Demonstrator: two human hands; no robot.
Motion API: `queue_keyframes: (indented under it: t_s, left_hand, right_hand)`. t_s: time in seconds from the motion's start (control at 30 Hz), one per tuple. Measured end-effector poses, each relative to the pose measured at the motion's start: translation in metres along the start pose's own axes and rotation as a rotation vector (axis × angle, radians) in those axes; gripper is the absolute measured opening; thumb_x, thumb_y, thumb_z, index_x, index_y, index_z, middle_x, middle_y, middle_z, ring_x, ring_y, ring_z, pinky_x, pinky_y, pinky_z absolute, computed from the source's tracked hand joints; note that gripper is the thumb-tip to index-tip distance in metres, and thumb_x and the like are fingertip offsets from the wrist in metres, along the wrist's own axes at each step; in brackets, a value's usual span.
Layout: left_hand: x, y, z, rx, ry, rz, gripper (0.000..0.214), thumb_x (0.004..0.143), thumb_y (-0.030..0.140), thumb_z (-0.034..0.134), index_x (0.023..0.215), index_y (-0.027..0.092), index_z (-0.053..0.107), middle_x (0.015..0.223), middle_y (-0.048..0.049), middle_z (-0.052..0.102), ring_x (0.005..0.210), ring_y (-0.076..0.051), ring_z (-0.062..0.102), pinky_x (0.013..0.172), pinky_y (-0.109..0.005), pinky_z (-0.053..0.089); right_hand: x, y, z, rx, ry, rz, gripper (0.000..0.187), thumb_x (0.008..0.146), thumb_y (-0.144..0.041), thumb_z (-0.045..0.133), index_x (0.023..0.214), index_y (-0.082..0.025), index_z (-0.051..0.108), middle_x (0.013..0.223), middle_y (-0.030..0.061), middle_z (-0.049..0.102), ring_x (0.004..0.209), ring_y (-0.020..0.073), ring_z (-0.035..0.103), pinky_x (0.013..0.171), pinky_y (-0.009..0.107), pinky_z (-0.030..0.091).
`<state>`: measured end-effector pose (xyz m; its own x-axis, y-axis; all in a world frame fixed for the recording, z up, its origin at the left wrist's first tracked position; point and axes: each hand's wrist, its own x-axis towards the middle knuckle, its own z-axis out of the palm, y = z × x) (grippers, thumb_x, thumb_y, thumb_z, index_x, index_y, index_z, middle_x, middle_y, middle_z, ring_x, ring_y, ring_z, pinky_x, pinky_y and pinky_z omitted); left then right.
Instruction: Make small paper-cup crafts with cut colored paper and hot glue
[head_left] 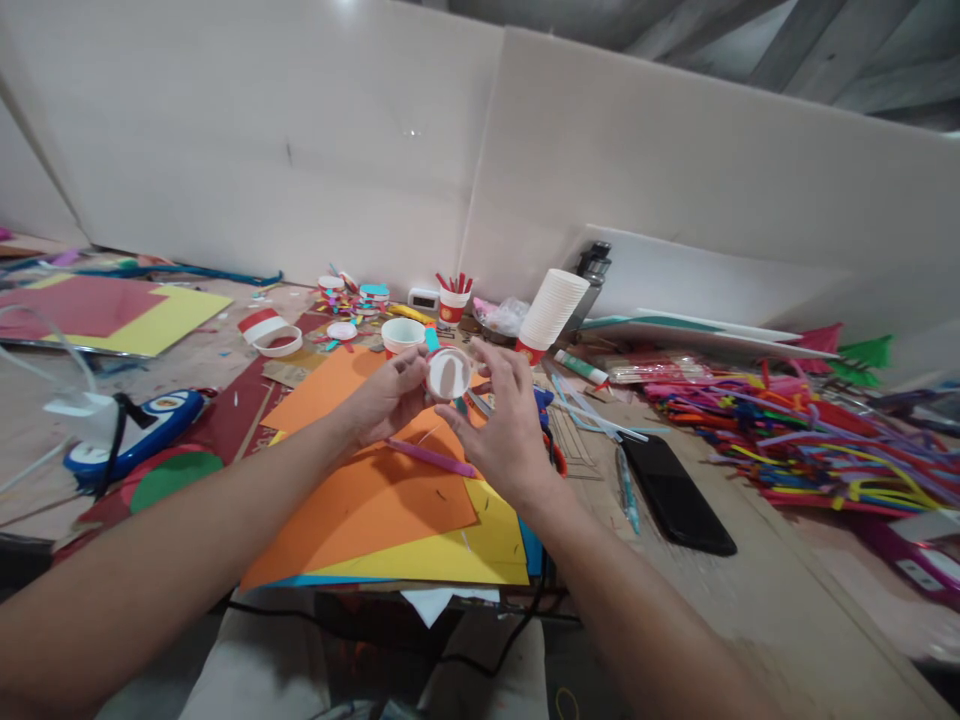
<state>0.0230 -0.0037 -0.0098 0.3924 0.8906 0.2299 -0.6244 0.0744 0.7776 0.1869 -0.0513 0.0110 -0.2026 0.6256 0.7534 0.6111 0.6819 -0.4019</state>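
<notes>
In front of me my left hand [394, 395] is closed on a small round paper cup base [450, 375], its pale hollow facing me. A turquoise strip [432, 338] sticks up at its rim. My right hand [506, 420] curves about the other side, thumb and fingers apart; whether the thumb tip touches the lower rim is hard to tell. Below the hands lie orange paper [405, 500], yellow paper [495, 550] and a pink-purple strip [431, 458]. A cut white paper cup [403, 335] stands just behind the left hand.
A leaning stack of paper cups [553, 305] stands behind, near a glue stick [581, 367]. At right lie a black phone [679, 495], a pen [627, 490] and pipe cleaners [810, 430]. A blue-white device [142, 435] and red-yellow sheets [112, 310] lie left.
</notes>
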Motion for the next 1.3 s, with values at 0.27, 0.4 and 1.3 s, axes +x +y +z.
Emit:
queue_keyframes:
  t_s: [0.27, 0.4, 1.3]
  left_hand:
    - [0.0054, 0.0073, -0.0027, -0.177, 0.23, -0.138, 0.041, 0.086, 0.048, 0.063, 0.108, 0.014, 0.063, 0.098, -0.0082, 0.074, 0.085, -0.017, 0.071, 0.072, -0.024, 0.059]
    - [0.0065, 0.0059, -0.0042, -0.176, 0.21, -0.135, 0.041, 0.086, 0.05, 0.062, 0.106, 0.014, 0.064, 0.095, -0.0079, 0.074, 0.081, -0.016, 0.071, 0.07, -0.024, 0.058]
    - [0.0021, -0.0007, 0.0023, -0.153, 0.151, -0.147, 0.027, 0.088, 0.037, 0.063, 0.101, 0.014, 0.068, 0.095, -0.0057, 0.074, 0.076, -0.013, 0.069, 0.069, -0.022, 0.058]
  right_hand:
    - [0.0033, 0.0106, -0.0077, 0.078, -0.005, 0.129, 0.037, 0.092, -0.032, 0.055, 0.128, -0.024, 0.054, 0.123, 0.0127, 0.05, 0.112, 0.0243, 0.053, 0.082, 0.041, 0.056]
    - [0.0042, 0.0084, -0.0081, -0.023, -0.043, -0.008, 0.034, 0.095, -0.029, 0.049, 0.128, -0.026, 0.056, 0.127, 0.0106, 0.054, 0.122, 0.0254, 0.049, 0.097, 0.047, 0.045]
    - [0.006, 0.0067, -0.0055, -0.07, -0.006, -0.046, 0.013, 0.089, -0.02, 0.06, 0.089, -0.024, 0.072, 0.106, 0.0061, 0.069, 0.102, 0.023, 0.056, 0.091, 0.044, 0.045]
